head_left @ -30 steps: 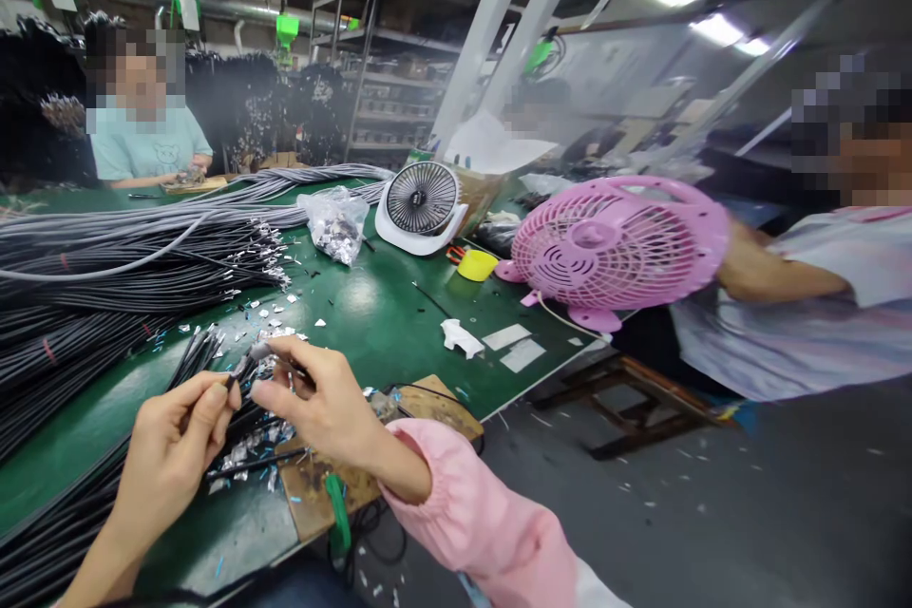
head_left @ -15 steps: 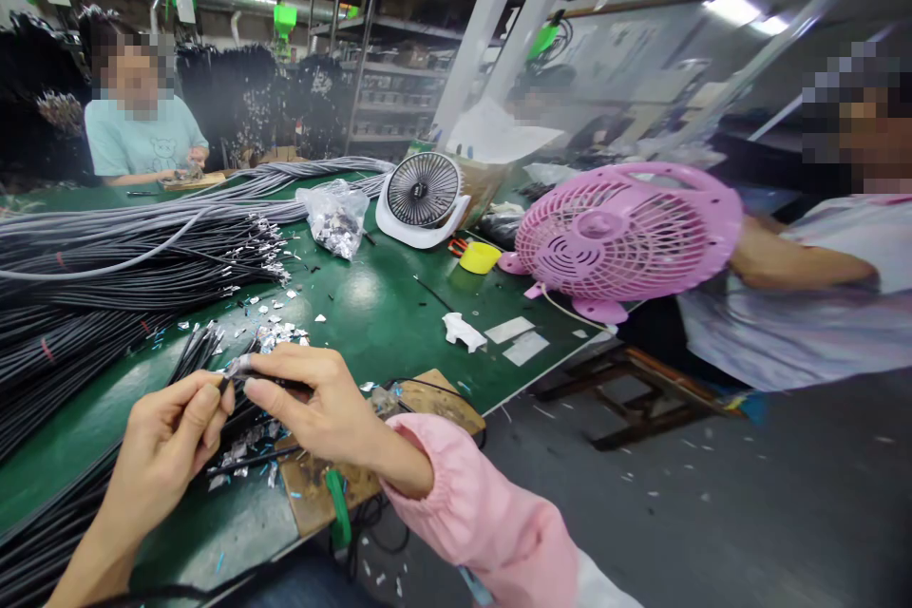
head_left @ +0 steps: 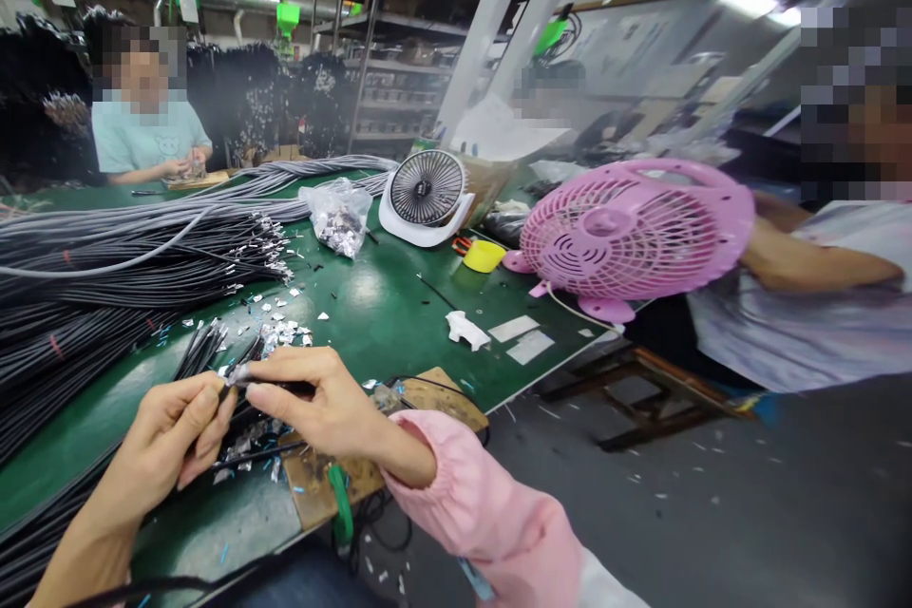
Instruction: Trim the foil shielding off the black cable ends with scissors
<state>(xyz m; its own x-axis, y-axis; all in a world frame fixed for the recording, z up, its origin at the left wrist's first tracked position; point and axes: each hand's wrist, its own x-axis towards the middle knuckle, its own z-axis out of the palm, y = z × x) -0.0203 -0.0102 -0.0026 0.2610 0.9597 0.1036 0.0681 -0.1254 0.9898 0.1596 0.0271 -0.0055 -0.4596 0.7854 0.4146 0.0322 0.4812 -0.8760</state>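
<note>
Evidently, a cable end is being worked between both hands

We find the left hand (head_left: 163, 437) pinching a thin black cable (head_left: 226, 389) between thumb and index finger, its tip pointing toward the right hand (head_left: 324, 399). At that tip, against the right index finger, we note a silvery grey piece (head_left: 238, 373); whether it is foil or a fingertip cover, we cannot tell. We judge the step in hand to be fine handling of the cable's end, perhaps freeing or arranging its wrapping. In our judgement, the next move calls for a steady left grip and a small, controlled action from the right fingertips.

As to pose, we record the left hand with its knuckles up and its other fingers curled under, the forearm running down toward the near left corner. The right hand reaches in from the opposite side, back upward, index finger extended and thumb just below. We cannot tell whether its thumb and index finger meet, nor what the dark form beneath its fingers is. A pink sleeve (head_left: 484, 499) covers that forearm.

Just beyond the right hand's fingers lie foil scraps (head_left: 285, 332). Below its palm we see a wooden board (head_left: 303, 489) with a green strap (head_left: 340, 503). Beyond the left hand, black cables (head_left: 163, 261) lie massed on the table (head_left: 377, 290).
</note>
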